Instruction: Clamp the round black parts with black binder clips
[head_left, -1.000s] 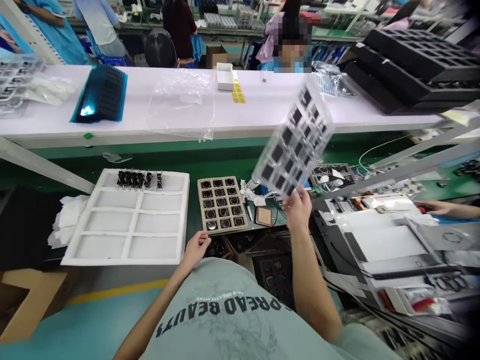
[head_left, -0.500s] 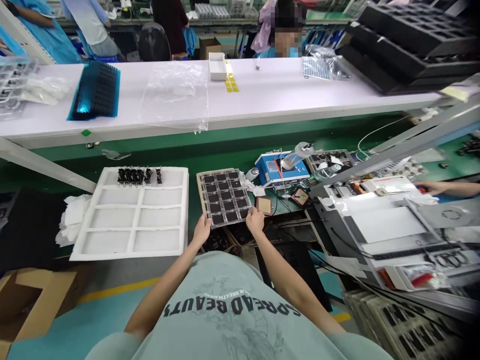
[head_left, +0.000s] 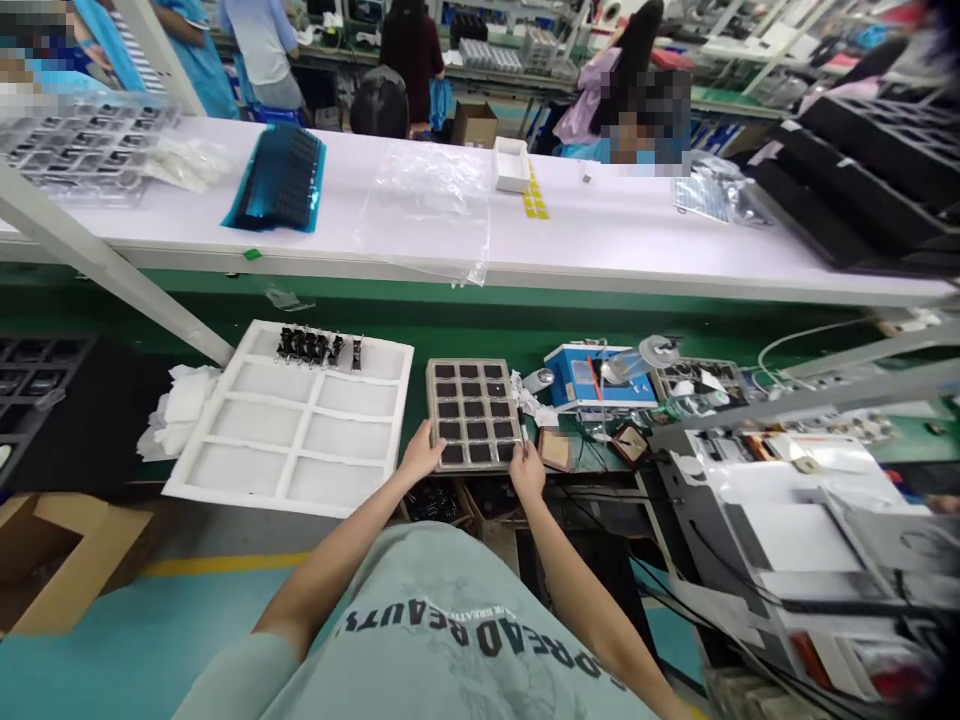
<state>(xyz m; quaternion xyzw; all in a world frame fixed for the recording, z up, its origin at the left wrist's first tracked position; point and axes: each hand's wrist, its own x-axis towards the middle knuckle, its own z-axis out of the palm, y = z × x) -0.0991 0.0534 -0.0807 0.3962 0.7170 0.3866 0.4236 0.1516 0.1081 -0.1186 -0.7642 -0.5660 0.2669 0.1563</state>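
Note:
A clear plastic tray [head_left: 474, 412] with rows of dark square pieces lies on the green bench in front of me. My left hand [head_left: 422, 453] grips its near left corner, thumb over the rim. At the near right corner, my right hand [head_left: 527, 470] has its fingers closed on the edge. Left of the tray sits a white foam tray [head_left: 300, 430] with shallow compartments. Several black binder clips [head_left: 309, 346] stand in a row at its far end. Close to my right hand lies a small brown-rimmed block with a tan pad [head_left: 555, 449].
A blue box-shaped device [head_left: 592, 380] stands right of the tray, with a clear cylinder across it. A grey machine [head_left: 757, 520] fills the right side. Above the bench runs a white shelf [head_left: 570, 235] holding a plastic bag [head_left: 427, 215] and black trays [head_left: 855, 190]. Co-workers sit beyond.
The view has swung left, so everything appears further right. The clear tray has straightened and sits squarely over what was a pale frame beneath it. Both hands still hold its near corners.

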